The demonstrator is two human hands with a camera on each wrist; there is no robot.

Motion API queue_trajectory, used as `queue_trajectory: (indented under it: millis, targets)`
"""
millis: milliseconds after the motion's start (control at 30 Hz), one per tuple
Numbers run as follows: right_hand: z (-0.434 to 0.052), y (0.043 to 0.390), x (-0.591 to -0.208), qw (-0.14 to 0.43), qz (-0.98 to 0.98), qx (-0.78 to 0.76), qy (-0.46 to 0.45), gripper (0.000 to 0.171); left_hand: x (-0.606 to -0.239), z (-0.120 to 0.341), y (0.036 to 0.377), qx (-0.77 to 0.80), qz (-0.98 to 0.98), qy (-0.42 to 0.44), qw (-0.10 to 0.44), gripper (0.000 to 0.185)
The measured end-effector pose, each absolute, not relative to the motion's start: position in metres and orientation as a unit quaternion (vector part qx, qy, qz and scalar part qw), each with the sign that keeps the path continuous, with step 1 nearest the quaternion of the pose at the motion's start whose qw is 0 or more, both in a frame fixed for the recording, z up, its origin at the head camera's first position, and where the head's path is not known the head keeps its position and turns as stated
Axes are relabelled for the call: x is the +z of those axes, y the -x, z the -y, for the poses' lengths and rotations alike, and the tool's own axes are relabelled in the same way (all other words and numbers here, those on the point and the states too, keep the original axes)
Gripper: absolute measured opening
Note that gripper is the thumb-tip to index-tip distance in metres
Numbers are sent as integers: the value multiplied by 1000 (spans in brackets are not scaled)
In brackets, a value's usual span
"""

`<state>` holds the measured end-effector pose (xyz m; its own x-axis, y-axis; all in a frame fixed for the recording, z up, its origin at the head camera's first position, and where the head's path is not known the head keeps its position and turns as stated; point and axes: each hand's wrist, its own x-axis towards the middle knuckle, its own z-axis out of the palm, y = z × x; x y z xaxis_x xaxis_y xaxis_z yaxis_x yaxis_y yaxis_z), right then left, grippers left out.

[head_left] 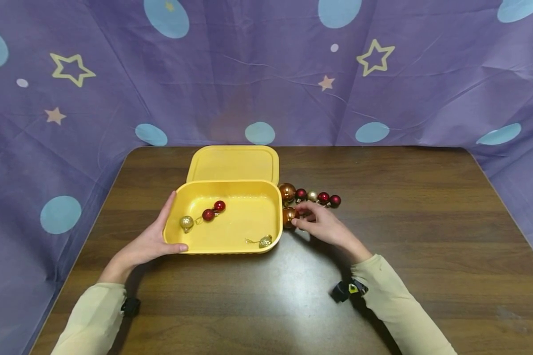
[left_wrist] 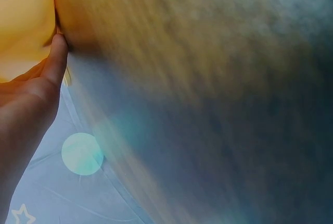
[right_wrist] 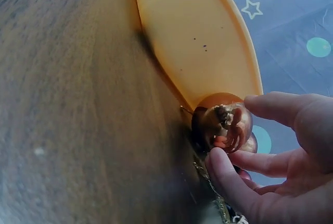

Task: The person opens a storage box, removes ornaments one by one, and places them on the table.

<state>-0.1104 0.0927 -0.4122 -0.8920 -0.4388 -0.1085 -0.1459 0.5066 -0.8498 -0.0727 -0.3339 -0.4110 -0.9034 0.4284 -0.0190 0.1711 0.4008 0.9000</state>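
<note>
L hand [head_left: 153,241] rests against the left wall of the yellow tub [head_left: 248,219], fingers fairly straight along the side, thumb lying on the front rim near the corner; it steadies the tub, no pinch. In the left wrist view only a fingertip touches the yellow wall, rest is blur.

R hand [head_left: 324,224] is just right of the tub w/ thumb and fingers curled round a copper bauble [right_wrist: 221,125], pinching it; the bauble sits on the table [head_left: 404,207] touching the tub's right wall. Right wrist view shows the grip plainly: forefinger over the top, thumb below.

Inside the tub: 2 red baubles [head_left: 213,210] side by side, 1 gold glitter bauble [head_left: 186,223] near the left wall, 1 gold one [head_left: 265,241] at the front right corner.

Behind the R hand, a row on the table: bigger copper bauble [head_left: 286,192], then 4 small ones, 3 red & 1 gold [head_left: 317,197]. Yellow lid [head_left: 234,163] lies flat behind the tub, touching it. Purple star-print cloth [head_left: 266,74] at back.
</note>
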Motion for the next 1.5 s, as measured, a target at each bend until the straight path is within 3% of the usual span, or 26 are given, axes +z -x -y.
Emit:
queue_trajectory:
  millis: [300,600,1100,1500]
  targets:
    - [-101,110,-406,148,-846,-485,165,50,-411,334,72,521,-825,-174,131,123]
    - [-101,110,-399,119,-817,-539,167,39,-411,335,70,521,-826,-176,126,123]
    - [-59,104,-374,95,-771,-552,303,25,-409,334,71,509,-834,-175,123,124]
    - [-19,98,-366,117,-772,-506,367,19,-409,333,71,512,-832,-170,128,122]
